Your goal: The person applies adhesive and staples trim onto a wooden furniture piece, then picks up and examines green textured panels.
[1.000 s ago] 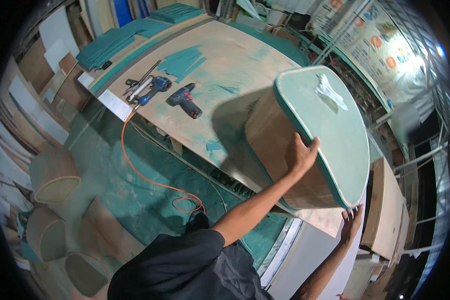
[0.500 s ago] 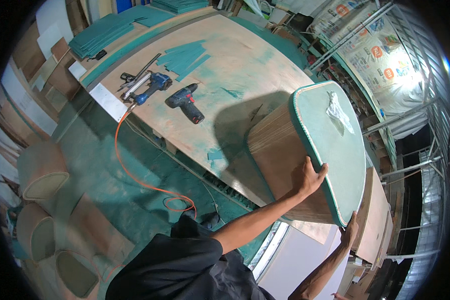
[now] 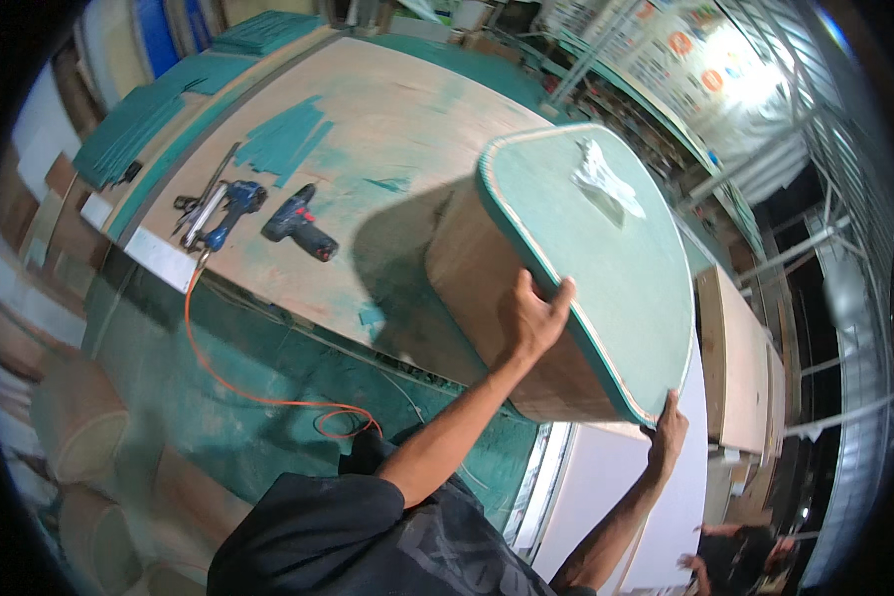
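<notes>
A rounded wooden box (image 3: pixel 457 238), with a green top panel (image 3: pixel 606 268) and a pale, green-edged rim, stands tilted on the near right of the worktable. My left hand (image 3: pixel 538 320) grips the rim on its near left side, thumb over the edge. At the near right corner my right hand (image 3: pixel 669 433) closes round the same rim; some of its fingers are hidden underneath. A crumpled white rag or piece of plastic (image 3: pixel 602 177) lies on the panel's far part. Away to the left, a cordless drill (image 3: pixel 300 224) rests on the table, untouched.
A blue air tool (image 3: pixel 233 211) on an orange hose (image 3: pixel 243 379) lies at the worktable's (image 3: pixel 417 129) left end, near green strips (image 3: pixel 286 137). Stacked green sheets (image 3: pixel 134 129) sit behind. Curved wooden shells (image 3: pixel 79 422) stand at left. Another person (image 3: pixel 740 556) is at lower right.
The view has swung, so the table, tools and box appear farther left. Both hands keep their hold on the box's rim. More of the other person shows at lower right.
</notes>
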`<state>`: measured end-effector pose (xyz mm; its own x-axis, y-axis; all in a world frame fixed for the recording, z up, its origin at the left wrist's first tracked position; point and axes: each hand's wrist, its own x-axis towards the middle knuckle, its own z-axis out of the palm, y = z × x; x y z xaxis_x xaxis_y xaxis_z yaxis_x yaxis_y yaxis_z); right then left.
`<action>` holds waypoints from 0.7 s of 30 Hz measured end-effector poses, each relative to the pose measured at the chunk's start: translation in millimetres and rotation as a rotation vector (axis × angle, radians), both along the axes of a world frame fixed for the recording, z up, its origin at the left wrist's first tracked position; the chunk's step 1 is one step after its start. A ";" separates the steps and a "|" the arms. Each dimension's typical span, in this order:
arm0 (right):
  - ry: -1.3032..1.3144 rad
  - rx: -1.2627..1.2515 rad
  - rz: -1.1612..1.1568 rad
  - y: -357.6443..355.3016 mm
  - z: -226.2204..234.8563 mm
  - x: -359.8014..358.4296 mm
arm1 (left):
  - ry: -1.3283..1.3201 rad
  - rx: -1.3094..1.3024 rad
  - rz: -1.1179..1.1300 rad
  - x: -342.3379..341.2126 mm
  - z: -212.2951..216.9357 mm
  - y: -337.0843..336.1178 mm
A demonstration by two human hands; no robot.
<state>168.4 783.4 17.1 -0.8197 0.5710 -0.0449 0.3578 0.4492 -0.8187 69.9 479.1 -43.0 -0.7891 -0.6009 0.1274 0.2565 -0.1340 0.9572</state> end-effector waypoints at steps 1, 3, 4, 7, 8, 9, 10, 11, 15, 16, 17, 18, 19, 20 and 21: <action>0.011 0.001 0.030 -2.0 2.3 1.5 | 0.095 0.139 0.016 -3.4 2.3 3.3; -0.002 0.071 0.045 -3.9 -2.3 -0.5 | -0.012 -0.029 0.013 -6.6 2.5 -8.4; 0.030 0.053 0.067 -12.0 -3.7 -2.1 | -0.002 -0.005 -0.011 -5.5 10.4 -16.7; 0.112 -0.019 0.034 -23.9 -10.0 -10.1 | -0.091 -0.124 -0.111 -7.1 11.5 -38.1; 0.137 -0.064 0.037 -32.0 -3.0 -7.6 | -0.088 -0.156 -0.105 -9.7 9.5 -41.0; 0.198 -0.147 0.038 -30.4 -6.1 -7.0 | -0.080 -0.141 -0.139 -11.8 6.8 -41.0; 0.237 -0.177 0.011 -32.2 -7.3 -6.8 | -0.056 -0.135 -0.148 -15.4 2.8 -40.2; 0.274 -0.209 -0.010 -31.1 -9.0 -7.5 | -0.034 -0.130 -0.152 -17.4 -0.8 -39.2; 0.273 -0.185 -0.027 -12.0 -18.5 -7.2 | -0.108 -0.152 -0.244 -14.1 7.8 -35.1; 0.257 -0.189 -0.009 -9.8 -18.6 -8.1 | -0.140 -0.153 -0.249 -12.3 12.4 -36.1; 0.242 -0.187 0.019 -10.0 -15.6 -9.4 | -0.170 -0.147 -0.246 -10.2 15.0 -37.2; 0.239 -0.205 0.010 -10.8 -15.7 -9.8 | -0.173 -0.157 -0.242 -11.5 10.7 -39.0; 0.236 -0.216 0.013 -11.8 -16.3 -9.2 | -0.191 -0.179 -0.223 -14.7 4.3 -41.0; 0.251 -0.213 0.011 -11.7 -16.4 -8.7 | -0.205 -0.202 -0.206 -15.6 6.1 -39.2; 0.265 -0.211 0.011 -11.4 -16.3 -8.3 | -0.206 -0.213 -0.202 -15.2 7.3 -36.8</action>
<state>160.1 772.0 0.8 -0.8245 0.5632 0.0537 0.1168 0.2623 -0.9579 54.8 442.3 -35.7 -0.9114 -0.4072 0.0589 0.0442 0.0454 0.9980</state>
